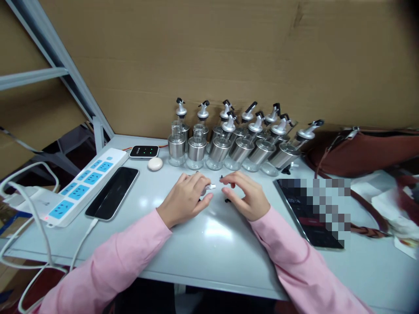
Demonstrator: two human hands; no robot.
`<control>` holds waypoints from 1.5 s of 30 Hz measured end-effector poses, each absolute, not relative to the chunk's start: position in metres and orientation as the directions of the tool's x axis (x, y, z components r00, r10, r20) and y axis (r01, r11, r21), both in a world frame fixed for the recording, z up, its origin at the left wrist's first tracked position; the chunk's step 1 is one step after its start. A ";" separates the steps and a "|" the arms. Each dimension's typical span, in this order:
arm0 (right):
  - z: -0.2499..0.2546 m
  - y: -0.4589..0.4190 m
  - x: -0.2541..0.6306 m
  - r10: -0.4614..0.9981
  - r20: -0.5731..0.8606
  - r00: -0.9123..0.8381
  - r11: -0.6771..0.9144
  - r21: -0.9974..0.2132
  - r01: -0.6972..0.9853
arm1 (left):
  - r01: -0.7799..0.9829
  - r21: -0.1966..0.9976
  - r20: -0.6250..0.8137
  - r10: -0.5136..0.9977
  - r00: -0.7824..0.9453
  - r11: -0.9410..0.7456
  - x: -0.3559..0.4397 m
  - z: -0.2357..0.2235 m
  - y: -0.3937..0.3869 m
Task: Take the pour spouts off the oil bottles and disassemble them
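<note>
My left hand [186,197] rests on the pale table [209,248], fingers curled round a small silver-and-white pourer spout [209,187] whose tip pokes out to the right. My right hand [246,195] sits just to the right of it, fingers pinched on a tiny black part [222,177]. Another small black piece [227,200] lies on the table under that hand. Behind both hands stand several glass bottles [229,148] with steel bands and pourer tops.
A white and blue power strip [83,185] and a black phone [113,192] lie at the left, with white cables trailing off the edge. A small black device [144,151] and a white oval [155,164] sit near the bottles. A dark tablet [307,209] and brown bag [369,150] are on the right.
</note>
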State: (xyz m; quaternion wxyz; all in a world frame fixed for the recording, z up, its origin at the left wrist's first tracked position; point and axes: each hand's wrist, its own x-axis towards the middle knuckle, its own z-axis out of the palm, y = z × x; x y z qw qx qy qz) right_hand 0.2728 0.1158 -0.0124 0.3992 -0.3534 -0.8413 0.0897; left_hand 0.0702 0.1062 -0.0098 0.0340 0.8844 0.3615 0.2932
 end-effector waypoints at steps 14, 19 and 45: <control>-0.013 0.098 0.246 0.889 0.261 -0.376 0.279 -0.960 -0.007 | 0.314 0.539 0.708 0.622 0.335 -0.782 0.075 -0.009 0.100; -0.012 0.098 0.240 0.903 0.131 -0.409 0.051 -0.978 -0.201 | 0.328 0.363 0.754 0.482 0.446 -0.872 0.072 -0.011 0.104; -0.010 0.084 0.230 0.908 0.358 -0.220 0.356 -0.933 -0.048 | 0.509 0.172 0.499 0.520 0.693 -0.844 0.055 0.013 0.122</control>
